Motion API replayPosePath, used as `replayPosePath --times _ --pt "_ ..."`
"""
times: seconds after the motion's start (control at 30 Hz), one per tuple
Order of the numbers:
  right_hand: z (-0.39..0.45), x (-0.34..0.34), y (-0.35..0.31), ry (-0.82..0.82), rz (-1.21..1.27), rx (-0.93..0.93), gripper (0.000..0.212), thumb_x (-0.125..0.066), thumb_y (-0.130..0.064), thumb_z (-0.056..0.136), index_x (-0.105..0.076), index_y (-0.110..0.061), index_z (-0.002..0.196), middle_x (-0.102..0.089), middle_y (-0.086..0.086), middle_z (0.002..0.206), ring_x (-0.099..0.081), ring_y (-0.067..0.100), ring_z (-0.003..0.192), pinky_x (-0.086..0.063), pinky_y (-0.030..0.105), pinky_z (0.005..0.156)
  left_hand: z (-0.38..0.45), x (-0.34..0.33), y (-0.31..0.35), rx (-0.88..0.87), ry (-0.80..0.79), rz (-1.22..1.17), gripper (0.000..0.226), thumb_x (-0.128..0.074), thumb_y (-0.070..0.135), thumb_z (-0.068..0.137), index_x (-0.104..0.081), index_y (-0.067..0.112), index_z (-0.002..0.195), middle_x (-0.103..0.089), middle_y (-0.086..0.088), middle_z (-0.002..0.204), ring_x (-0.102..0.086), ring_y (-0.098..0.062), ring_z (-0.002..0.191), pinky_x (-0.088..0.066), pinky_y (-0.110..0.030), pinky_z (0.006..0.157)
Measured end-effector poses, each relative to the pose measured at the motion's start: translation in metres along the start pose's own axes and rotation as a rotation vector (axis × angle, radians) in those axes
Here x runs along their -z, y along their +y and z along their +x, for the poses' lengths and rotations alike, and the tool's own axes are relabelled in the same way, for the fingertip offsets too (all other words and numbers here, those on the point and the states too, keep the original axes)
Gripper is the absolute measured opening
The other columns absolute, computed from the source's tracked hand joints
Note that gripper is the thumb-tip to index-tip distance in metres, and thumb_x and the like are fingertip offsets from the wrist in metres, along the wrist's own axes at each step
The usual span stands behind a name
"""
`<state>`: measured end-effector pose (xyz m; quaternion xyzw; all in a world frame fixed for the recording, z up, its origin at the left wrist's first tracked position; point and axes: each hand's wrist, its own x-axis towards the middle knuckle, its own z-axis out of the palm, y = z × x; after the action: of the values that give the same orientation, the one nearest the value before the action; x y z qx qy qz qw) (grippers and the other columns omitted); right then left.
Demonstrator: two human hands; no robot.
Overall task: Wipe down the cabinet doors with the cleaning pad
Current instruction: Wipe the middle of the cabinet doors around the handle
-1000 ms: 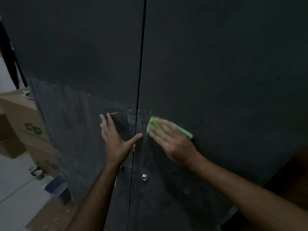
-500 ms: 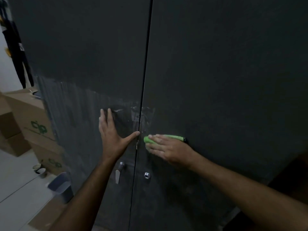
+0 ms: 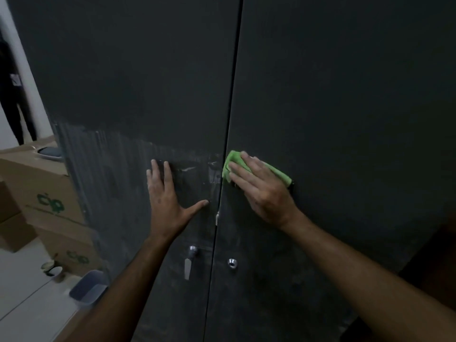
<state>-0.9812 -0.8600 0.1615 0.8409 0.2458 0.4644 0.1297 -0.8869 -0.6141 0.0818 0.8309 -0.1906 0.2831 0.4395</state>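
At far left, past the cabinet edge, stacked brown cardboard boxes with green logos (image 3: 37, 193) sit on a pale floor; a blue-grey plastic tub (image 3: 88, 287) stands on the floor just beside the lower box, two small round cups (image 3: 51, 267) next to it. A dark garment (image 3: 12, 95) hangs against the white wall behind.

Dark grey matte left cabinet door (image 3: 135, 82): lower half streaked with pale smears, upper half plain and dark. Left hand (image 3: 165, 196) lies flat on this door, palm down, fingers spread and pointing up, thumb stretched right toward the centre seam, holding nothing. Below it, a silver lever handle (image 3: 189, 261) hangs downward near the door's right edge.

The vertical seam (image 3: 232, 119) between the doors runs top to bottom, doors closed. A whitish smudge sits just left of the seam at hand height.

Dark grey matte right cabinet door (image 3: 345, 95): mostly plain, faint marks lower down. Bright green folded cleaning pad (image 3: 234, 161) is pressed against it, just right of the seam, level with the left hand's fingertips. Right hand (image 3: 261, 191) covers most of the pad, fingers extended flat over it and angled up-left, pinning it to the door; green shows beyond the fingertips and along the hand's right side. A small silver round lock (image 3: 232, 262) sits below, near the seam. Both forearms bare.
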Motion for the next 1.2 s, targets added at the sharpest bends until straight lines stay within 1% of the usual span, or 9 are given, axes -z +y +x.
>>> replayPosePath --times 0.07,0.2,0.4,0.5,0.57,0.73,0.93,1.1,1.2 --pt "-0.017 -0.011 -0.025 -0.031 -0.031 0.032 0.047 -0.062 0.003 0.096 -0.057 -0.005 0.142 -0.05 0.014 0.153 -0.036 0.034 0.149 -0.029 0.047 0.124 -0.003 0.002 -0.008 0.056 -0.009 -0.012 0.141 -0.071 0.087 0.065 0.006 0.028 0.168 0.022 0.001 0.174 0.015 -0.033 0.161 -0.003 -0.056 0.128" --pt "-0.025 -0.007 -0.022 -0.365 -0.092 0.503 0.049 -0.069 -0.014 0.092 -0.062 -0.016 0.14 -0.054 0.003 0.15 -0.045 0.027 0.144 -0.027 0.04 0.122 0.001 0.001 -0.012 0.196 -0.075 -0.087 0.155 -0.082 0.08 0.057 0.017 0.03 0.165 0.028 0.0 0.172 0.022 -0.036 0.159 0.0 -0.063 0.127" --pt "0.006 -0.018 -0.019 -0.006 -0.015 0.0 0.042 -0.058 0.003 0.1 -0.057 -0.004 0.141 -0.049 0.014 0.154 -0.036 0.036 0.149 -0.03 0.05 0.124 0.001 -0.003 -0.016 0.21 -0.055 -0.145 0.16 -0.085 0.08 0.055 0.019 0.027 0.165 0.032 0.007 0.171 0.027 -0.03 0.158 0.003 -0.051 0.125" --pt "-0.017 -0.023 -0.04 -0.269 -0.095 0.414 0.047 -0.071 -0.014 0.093 -0.062 -0.012 0.139 -0.055 0.007 0.149 -0.048 0.028 0.142 -0.035 0.042 0.121 0.003 -0.003 -0.016 0.203 -0.056 -0.129 0.16 -0.083 0.08 0.055 0.017 0.023 0.165 0.03 0.003 0.172 0.025 -0.033 0.158 0.004 -0.05 0.126" --pt "-0.012 -0.019 -0.031 -0.346 -0.141 0.519 0.056 -0.077 -0.017 0.088 -0.06 -0.016 0.141 -0.055 0.004 0.15 -0.046 0.025 0.143 -0.036 0.04 0.12 0.003 -0.003 -0.016 0.198 -0.053 -0.125 0.159 -0.082 0.081 0.056 0.017 0.022 0.165 0.029 0.002 0.172 0.025 -0.033 0.159 0.004 -0.048 0.125" --pt "0.031 -0.022 -0.017 0.02 -0.025 -0.005 0.043 -0.054 0.002 0.1 -0.054 -0.006 0.143 -0.049 0.013 0.154 -0.033 0.034 0.151 -0.028 0.048 0.124 0.003 -0.004 -0.016 0.207 -0.034 -0.118 0.16 -0.084 0.08 0.055 0.016 0.022 0.166 0.029 0.003 0.172 0.025 -0.03 0.159 0.006 -0.044 0.126" --pt "-0.001 -0.022 -0.04 -0.385 -0.189 0.532 0.046 -0.079 -0.026 0.085 -0.07 -0.027 0.13 -0.066 -0.009 0.137 -0.06 0.019 0.13 -0.05 0.034 0.108 0.001 0.003 -0.024 0.153 -0.01 -0.05 0.149 -0.079 0.081 0.059 0.004 0.022 0.168 0.015 0.0 0.175 0.008 -0.032 0.162 -0.007 -0.051 0.128" --pt "0.043 -0.028 -0.023 -0.006 -0.092 0.082 0.041 -0.062 -0.007 0.097 -0.062 -0.013 0.137 -0.059 0.003 0.146 -0.051 0.034 0.129 -0.045 0.046 0.102 0.004 0.017 -0.047 0.197 0.067 -0.045 0.142 -0.08 0.079 0.062 -0.004 0.022 0.167 0.006 -0.003 0.175 -0.001 -0.029 0.16 -0.012 -0.043 0.124" --pt "0.014 -0.039 -0.05 -0.162 -0.125 0.219 0.049 -0.07 -0.024 0.089 -0.065 -0.019 0.137 -0.059 -0.001 0.146 -0.058 0.029 0.128 -0.052 0.042 0.101 0.01 0.025 -0.06 0.278 0.072 -0.061 0.145 -0.081 0.077 0.06 -0.003 0.017 0.167 0.006 -0.009 0.175 0.001 -0.03 0.161 -0.006 -0.042 0.125"
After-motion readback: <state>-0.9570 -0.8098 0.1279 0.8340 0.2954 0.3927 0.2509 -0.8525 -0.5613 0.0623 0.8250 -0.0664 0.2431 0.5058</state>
